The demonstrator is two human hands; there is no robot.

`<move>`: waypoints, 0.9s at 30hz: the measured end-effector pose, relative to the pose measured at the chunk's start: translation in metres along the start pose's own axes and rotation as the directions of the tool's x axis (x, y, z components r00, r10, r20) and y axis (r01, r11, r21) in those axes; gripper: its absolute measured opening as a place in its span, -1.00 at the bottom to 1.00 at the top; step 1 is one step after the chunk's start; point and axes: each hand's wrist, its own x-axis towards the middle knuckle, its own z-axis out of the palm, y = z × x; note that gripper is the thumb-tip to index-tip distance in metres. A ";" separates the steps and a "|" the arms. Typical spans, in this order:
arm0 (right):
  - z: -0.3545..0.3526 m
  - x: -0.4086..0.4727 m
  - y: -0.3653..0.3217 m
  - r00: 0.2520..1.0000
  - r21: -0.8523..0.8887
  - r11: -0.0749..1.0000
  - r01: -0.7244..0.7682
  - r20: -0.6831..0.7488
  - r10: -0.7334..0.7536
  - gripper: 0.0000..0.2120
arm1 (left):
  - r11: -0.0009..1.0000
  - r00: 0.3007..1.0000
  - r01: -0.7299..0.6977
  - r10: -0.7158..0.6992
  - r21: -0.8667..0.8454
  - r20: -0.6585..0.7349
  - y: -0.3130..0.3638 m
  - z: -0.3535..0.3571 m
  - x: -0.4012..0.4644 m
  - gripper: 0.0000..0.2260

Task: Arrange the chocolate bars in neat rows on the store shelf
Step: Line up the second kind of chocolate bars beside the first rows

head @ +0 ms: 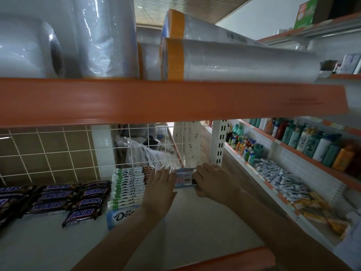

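Observation:
Both my hands reach to the back of the white shelf (195,222). My left hand (159,189) lies with straight fingers on the right end of a row of white-and-green chocolate bars (130,185) standing on edge. My right hand (214,181) grips the right end of a light blue bar stack (184,178), barcode side up, held between the two hands. One light blue Dove bar (120,217) lies flat in front of the row, partly under my left forearm. Snickers bars (64,200) lie in rows at the left.
An orange shelf edge (156,100) with plastic-wrapped rolls (234,61) hangs close overhead. A white wire grid (58,153) backs the shelf. To the right, neighbouring shelves hold bottles (304,141) and small packets (283,178). The orange front lip (224,259) borders the shelf below.

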 end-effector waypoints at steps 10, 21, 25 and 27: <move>-0.024 -0.006 -0.023 0.992 0.145 0.987 -0.064 -0.102 0.080 -0.63 | 0.999 0.989 -0.051 0.052 0.007 -0.139 -0.018 -0.024 -0.026 -0.47; -0.059 -0.003 -0.040 0.782 0.802 0.149 -0.578 0.492 0.382 -0.85 | 0.999 0.962 -0.041 0.036 -0.013 -0.269 -0.033 -0.044 -0.066 -0.35; -0.063 0.000 -0.051 0.801 0.807 0.151 -0.570 0.505 0.322 -0.86 | 0.998 0.950 -0.060 0.051 -0.020 -0.308 -0.041 -0.045 -0.082 -0.62; -0.064 0.002 -0.056 0.803 0.814 0.142 -0.563 0.498 0.326 -0.86 | 0.998 0.964 -0.048 0.035 -0.045 -0.264 -0.045 -0.047 -0.088 -0.60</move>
